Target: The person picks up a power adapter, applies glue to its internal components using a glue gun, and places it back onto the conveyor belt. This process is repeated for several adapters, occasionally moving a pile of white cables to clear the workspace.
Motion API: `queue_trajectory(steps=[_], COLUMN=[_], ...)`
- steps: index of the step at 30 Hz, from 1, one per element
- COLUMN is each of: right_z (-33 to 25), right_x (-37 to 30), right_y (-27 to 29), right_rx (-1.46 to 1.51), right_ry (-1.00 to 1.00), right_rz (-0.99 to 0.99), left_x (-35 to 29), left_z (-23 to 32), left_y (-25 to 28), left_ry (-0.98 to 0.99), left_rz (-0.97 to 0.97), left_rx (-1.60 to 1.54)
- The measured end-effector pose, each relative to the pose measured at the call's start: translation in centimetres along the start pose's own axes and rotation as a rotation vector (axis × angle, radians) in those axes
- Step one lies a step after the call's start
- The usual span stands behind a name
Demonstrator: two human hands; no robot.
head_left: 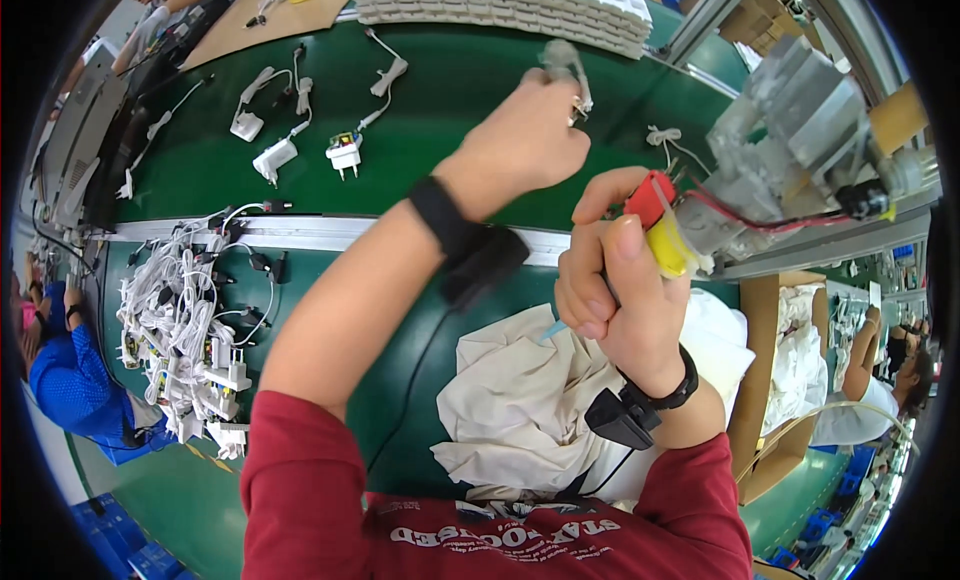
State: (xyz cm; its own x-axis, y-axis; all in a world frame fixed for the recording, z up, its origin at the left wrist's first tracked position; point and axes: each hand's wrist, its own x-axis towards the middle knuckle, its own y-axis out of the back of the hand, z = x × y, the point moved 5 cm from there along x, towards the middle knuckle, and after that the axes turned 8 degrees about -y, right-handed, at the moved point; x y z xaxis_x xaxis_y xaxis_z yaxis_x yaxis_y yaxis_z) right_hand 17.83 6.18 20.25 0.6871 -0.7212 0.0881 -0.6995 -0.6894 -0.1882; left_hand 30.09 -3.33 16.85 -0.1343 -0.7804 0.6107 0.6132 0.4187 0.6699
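My left hand (528,130) reaches over the green belt with its fingers closed on a white cable (584,88); motion blurs the cable's far end. My right hand (632,290) is curled to the right of it, below a hanging grey device. A slim tool with a light-blue tip (553,330) pokes out from under its fingers. Right by the thumb and forefinger are a red block (650,198) and a yellow-wrapped part (667,248) of the device. Whether the tool joins these parts is hidden. Open white plug adapters (343,155) with cables lie on the belt to the left.
A heap of white cabled adapters (190,330) lies at the left. Cream cloth (520,390) is bunched in front of me. Stacked white trays (510,5) stand at the back. The grey device (780,130) and a cardboard box (765,380) are at the right. Other people sit at both sides.
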Motion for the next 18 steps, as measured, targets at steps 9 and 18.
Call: queue_trajectory(steps=[9,18], right_z=[-0.1,-0.2], right_x=[-0.1,-0.3], right_y=[0.4,0.7], right_rx=[0.119,0.101], right_ry=[-0.020,-0.013], right_rz=[0.031,0.023], left_x=[-4.4,-11.8], left_z=[-2.4,-11.4], left_y=[-1.0,7.8], left_ry=[0.106,1.029], left_rz=[-0.005,-0.161], left_rx=[0.087,-0.121])
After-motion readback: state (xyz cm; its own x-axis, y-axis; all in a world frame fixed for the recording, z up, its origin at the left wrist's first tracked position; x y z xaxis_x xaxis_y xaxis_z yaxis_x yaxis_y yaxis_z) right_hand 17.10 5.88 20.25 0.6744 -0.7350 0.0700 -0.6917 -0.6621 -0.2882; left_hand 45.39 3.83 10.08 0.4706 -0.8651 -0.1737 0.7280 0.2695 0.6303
